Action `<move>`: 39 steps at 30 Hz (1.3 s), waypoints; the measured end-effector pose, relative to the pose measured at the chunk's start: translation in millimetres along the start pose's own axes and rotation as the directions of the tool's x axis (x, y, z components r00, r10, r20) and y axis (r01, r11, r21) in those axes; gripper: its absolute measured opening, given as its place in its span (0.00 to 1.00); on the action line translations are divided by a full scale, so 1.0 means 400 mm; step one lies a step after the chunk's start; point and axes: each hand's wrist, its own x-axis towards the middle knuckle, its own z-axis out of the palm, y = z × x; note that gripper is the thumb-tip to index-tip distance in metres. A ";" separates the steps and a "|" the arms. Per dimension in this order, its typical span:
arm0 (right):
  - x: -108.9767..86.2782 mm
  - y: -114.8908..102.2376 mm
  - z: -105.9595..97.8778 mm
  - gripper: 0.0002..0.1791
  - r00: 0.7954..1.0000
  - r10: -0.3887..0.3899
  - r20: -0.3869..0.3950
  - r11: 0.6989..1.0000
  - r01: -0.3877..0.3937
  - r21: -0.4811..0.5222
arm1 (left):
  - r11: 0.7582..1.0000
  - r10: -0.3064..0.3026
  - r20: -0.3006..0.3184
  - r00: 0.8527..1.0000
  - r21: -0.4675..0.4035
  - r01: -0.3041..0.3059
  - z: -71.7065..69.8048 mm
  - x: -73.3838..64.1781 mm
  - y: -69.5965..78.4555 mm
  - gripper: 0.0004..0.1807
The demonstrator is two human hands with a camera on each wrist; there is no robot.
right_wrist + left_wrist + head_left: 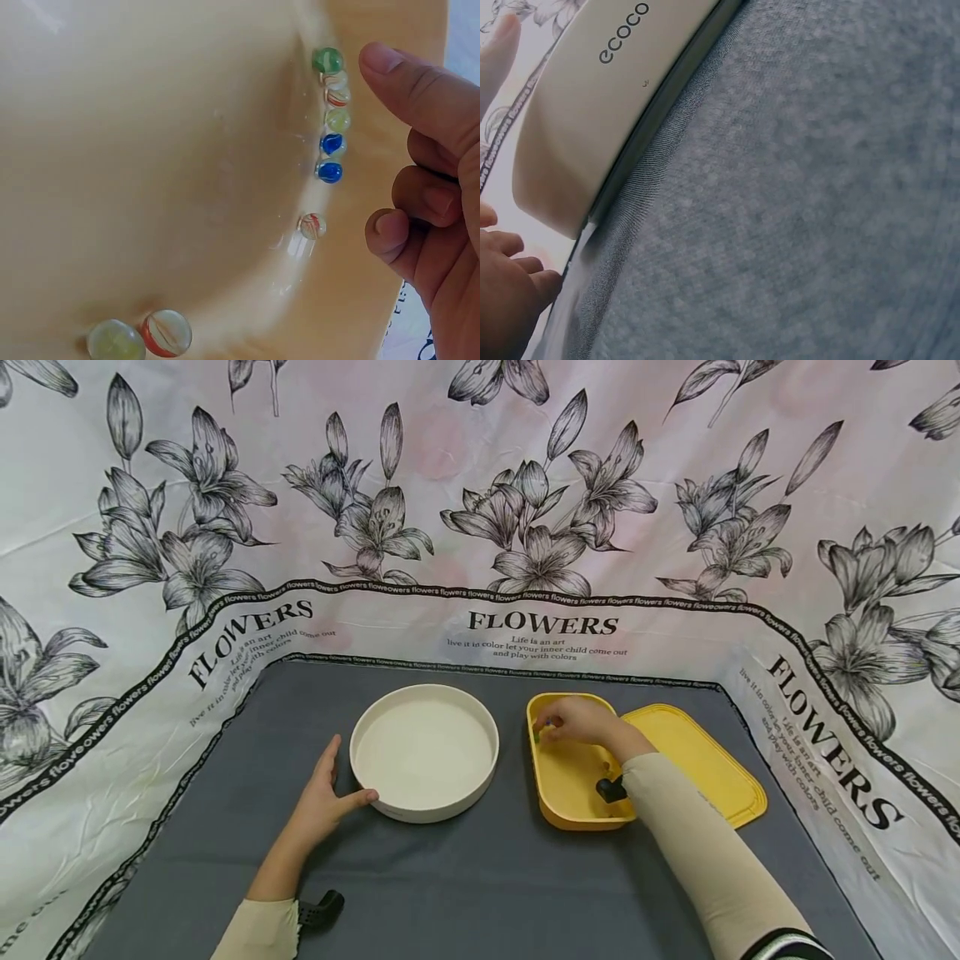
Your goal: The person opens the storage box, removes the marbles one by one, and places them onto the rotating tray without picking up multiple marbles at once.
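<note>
A round cream dish (423, 747) sits left of centre in the head view; its side (600, 112) bears the word "ecoco" in the left wrist view. My left hand (318, 806) is at its near left, fingers spread and thumb at the rim. My right hand (577, 720) reaches into a yellow box (555, 785). In the right wrist view its thumb stands apart from the curled fingers, with nothing visible between them. Beside it, a green marble (328, 60), blue marbles (330, 171) and others line the wall. Two larger-looking marbles (166, 333) lie at the bottom of that view.
A yellow lid (697, 760) lies flat to the right of the box, partly behind the right sleeve (705, 852). Grey cloth (480, 885) covers the surface under everything. Beyond it rises a white flower-printed sheet (540, 627). Small black devices (322, 910) are on the wrists.
</note>
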 end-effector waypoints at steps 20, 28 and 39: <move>0.029 0.015 0.053 0.06 0.999 0.035 -0.012 0.999 -0.035 0.029 | 0.998 0.013 0.064 0.998 -0.068 -0.009 0.017 -0.007 -0.016 0.71; 0.035 0.015 0.060 0.04 1.000 -0.003 -0.009 1.000 0.004 0.026 | 0.999 0.040 0.061 0.997 -0.025 -0.038 0.016 0.000 -0.023 0.70; 0.033 0.022 0.062 0.02 0.999 0.020 -0.044 1.000 -0.021 -0.016 | 0.996 0.077 0.080 0.994 -0.048 -0.073 0.020 0.009 -0.020 0.69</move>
